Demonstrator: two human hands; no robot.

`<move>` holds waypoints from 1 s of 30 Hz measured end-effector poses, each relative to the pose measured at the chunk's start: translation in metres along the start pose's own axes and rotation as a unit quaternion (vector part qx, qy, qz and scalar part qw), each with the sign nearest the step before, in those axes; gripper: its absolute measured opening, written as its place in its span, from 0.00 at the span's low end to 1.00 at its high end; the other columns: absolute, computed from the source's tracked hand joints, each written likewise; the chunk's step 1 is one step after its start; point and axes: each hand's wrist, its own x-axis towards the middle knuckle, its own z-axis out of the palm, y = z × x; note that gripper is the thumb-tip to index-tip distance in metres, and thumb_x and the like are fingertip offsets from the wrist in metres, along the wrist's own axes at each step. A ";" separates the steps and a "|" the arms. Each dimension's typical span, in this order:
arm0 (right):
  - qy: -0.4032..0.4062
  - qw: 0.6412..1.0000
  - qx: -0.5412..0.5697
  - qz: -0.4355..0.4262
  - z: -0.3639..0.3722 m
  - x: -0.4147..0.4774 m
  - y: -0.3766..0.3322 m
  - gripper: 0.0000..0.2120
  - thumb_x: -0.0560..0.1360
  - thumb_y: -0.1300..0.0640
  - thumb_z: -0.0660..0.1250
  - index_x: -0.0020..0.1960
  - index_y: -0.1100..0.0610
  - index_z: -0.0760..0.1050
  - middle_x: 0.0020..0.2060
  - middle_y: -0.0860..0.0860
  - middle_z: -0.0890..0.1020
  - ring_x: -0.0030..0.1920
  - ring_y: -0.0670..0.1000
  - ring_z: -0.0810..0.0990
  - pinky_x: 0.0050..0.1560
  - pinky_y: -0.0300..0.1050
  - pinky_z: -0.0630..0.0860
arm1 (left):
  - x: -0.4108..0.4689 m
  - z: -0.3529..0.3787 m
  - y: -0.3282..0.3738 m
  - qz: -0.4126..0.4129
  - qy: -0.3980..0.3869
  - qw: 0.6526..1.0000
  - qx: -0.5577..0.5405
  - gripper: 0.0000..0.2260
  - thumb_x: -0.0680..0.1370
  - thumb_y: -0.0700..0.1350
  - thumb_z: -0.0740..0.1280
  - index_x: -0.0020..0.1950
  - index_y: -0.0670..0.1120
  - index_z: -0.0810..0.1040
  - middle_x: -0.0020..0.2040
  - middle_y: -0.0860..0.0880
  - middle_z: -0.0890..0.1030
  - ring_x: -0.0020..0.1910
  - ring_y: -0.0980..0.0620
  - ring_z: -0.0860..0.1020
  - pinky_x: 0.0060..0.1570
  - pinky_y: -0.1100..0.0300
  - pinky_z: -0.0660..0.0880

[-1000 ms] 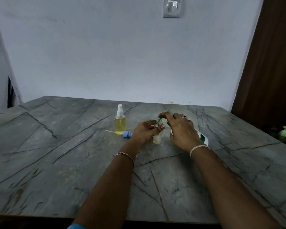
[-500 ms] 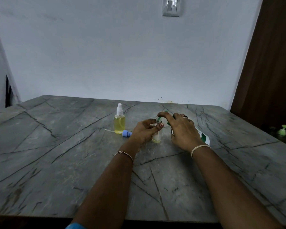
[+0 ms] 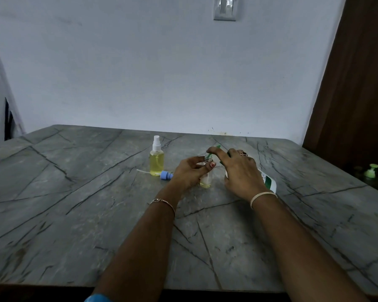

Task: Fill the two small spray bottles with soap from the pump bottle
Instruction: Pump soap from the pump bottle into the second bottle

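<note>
A small clear spray bottle [image 3: 206, 180] stands uncapped on the grey stone table [image 3: 74, 203], with a little yellow liquid at its bottom. My left hand [image 3: 189, 172] grips its upper part. My right hand [image 3: 240, 173] holds the white pump bottle [image 3: 268, 182] tilted toward it, index finger on the green pump head [image 3: 212, 151], whose nozzle sits at the small bottle's mouth. To the left stands a second spray bottle [image 3: 156, 159], capped in white and full of yellow liquid. A blue spray cap [image 3: 166, 175] with its white tube lies beside it.
A wall runs along the table's far edge, with a switch plate [image 3: 224, 8] high up. A dark wooden door [image 3: 358, 83] stands at the right. A small green pump top [image 3: 371, 170] shows low beyond the table's right edge.
Both hands stay at the small bottle and the pump head. The view has shifted slightly; nothing else has visibly moved.
</note>
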 end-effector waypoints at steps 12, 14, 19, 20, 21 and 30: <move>0.013 1.000 0.000 -0.002 0.002 0.001 -0.001 0.37 0.71 0.63 0.66 0.73 0.41 0.56 0.54 0.54 0.74 0.59 0.58 0.73 0.59 0.57 0.71 | 0.003 -0.001 -0.002 -0.010 -0.004 1.000 -0.004 0.18 0.73 0.47 0.73 0.61 0.45 0.77 0.56 0.38 0.82 0.55 0.43 0.81 0.58 0.44 0.77; 0.011 1.000 -0.004 -0.003 0.002 -0.001 0.000 0.39 0.71 0.64 0.66 0.73 0.39 0.55 0.54 0.54 0.74 0.59 0.58 0.73 0.60 0.57 0.71 | 0.002 0.000 -0.001 -0.011 -0.006 1.000 -0.004 0.17 0.73 0.47 0.73 0.61 0.46 0.77 0.57 0.38 0.81 0.55 0.44 0.81 0.59 0.44 0.77; 0.014 1.000 0.002 0.005 0.002 0.002 -0.002 0.36 0.70 0.64 0.67 0.71 0.41 0.58 0.55 0.54 0.74 0.59 0.58 0.73 0.59 0.57 0.70 | 0.003 -0.001 -0.001 -0.016 -0.005 1.000 -0.008 0.13 0.73 0.46 0.73 0.56 0.49 0.77 0.57 0.38 0.81 0.56 0.43 0.80 0.59 0.43 0.76; 0.016 1.000 0.004 0.007 0.002 0.003 -0.004 0.35 0.70 0.64 0.67 0.70 0.42 0.59 0.55 0.54 0.75 0.59 0.58 0.73 0.59 0.58 0.70 | 0.003 -0.001 -0.001 -0.017 -0.005 1.000 -0.009 0.14 0.73 0.46 0.73 0.57 0.48 0.77 0.56 0.39 0.82 0.56 0.42 0.81 0.59 0.43 0.76; 0.018 1.000 0.006 0.008 0.003 0.004 -0.005 0.34 0.69 0.63 0.67 0.69 0.43 0.60 0.55 0.54 0.75 0.59 0.59 0.73 0.59 0.58 0.70 | 0.004 -0.001 -0.002 -0.018 -0.005 1.000 -0.008 0.15 0.73 0.46 0.73 0.59 0.47 0.77 0.56 0.39 0.82 0.56 0.43 0.81 0.59 0.42 0.76; 0.019 1.000 -0.006 0.003 0.004 -0.001 0.000 0.38 0.72 0.64 0.66 0.73 0.39 0.54 0.56 0.54 0.74 0.60 0.58 0.72 0.61 0.57 0.70 | -0.001 0.000 0.001 -0.005 -0.009 1.000 -0.008 0.11 0.74 0.46 0.72 0.54 0.50 0.78 0.56 0.39 0.82 0.54 0.45 0.81 0.59 0.46 0.77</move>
